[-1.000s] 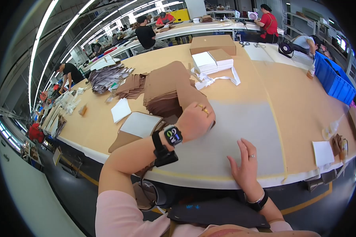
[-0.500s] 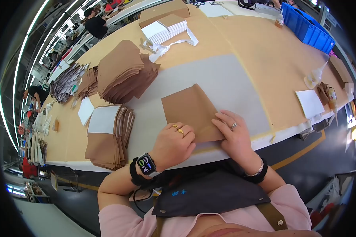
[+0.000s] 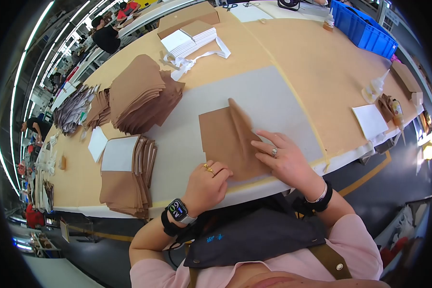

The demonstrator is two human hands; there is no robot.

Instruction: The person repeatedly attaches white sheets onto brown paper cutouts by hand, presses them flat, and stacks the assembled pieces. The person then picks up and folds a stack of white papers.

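Note:
A brown leather-like sheet (image 3: 221, 137) lies in front of me on the grey mat, its right part raised in a fold with the far tip standing up. My left hand (image 3: 209, 182) has its fingers curled at the near left corner, pinching the sheet; the fingertips are partly hidden. At the right edge, my right hand (image 3: 283, 156) touches the raised flap with its fingers stretched and apart. Left of the mat's near part sits a stack of brown pieces (image 3: 122, 187) with a white panel (image 3: 121, 153) on top.
Larger brown sheets (image 3: 137, 93) are piled at the far left. White folded pieces (image 3: 187, 41) with a ribbon lie by a cardboard box (image 3: 189, 19). A blue crate (image 3: 362, 31), a glue bottle (image 3: 375, 88) and a white sheet (image 3: 369, 121) are on the right. People work in the background.
The sheet's right part has lifted and folded inward, with its tip now upright. My right hand's fingers have spread, and my left hand has shifted slightly left and nearer to me.

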